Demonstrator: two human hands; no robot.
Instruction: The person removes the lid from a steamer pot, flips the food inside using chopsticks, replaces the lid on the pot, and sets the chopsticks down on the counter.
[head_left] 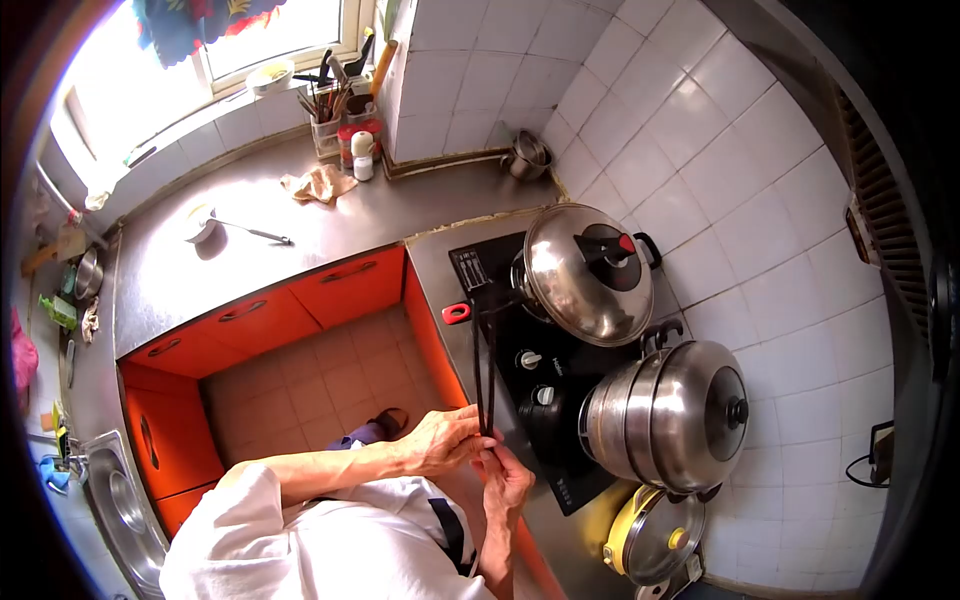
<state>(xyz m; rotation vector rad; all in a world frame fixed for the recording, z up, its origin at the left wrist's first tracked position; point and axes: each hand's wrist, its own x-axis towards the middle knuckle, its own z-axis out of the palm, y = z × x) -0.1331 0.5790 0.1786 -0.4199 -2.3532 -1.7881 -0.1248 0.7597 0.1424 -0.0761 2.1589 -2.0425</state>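
A pair of long dark chopsticks (478, 375) points away from me, their far ends near the wok handle (456, 314), which has a red tip. My left hand (440, 443) is closed around their near ends. Close beside it, my right hand (508, 484) pinches the same ends with bent fingers. Beyond the chopsticks, a wok under a domed steel lid (562, 268) sits on the black gas stove (520, 395). A stacked steel steamer pot (630, 415) with its lid on stands to the right of my hands.
A yellow pot (622, 530) with a glass lid is at the lower right. On the steel counter (420, 205) lie a ladle (250, 232) and a crumpled cloth (318, 184). A utensil holder (326, 135) and small steel pot (526, 155) stand behind. Left is a sink (125, 500).
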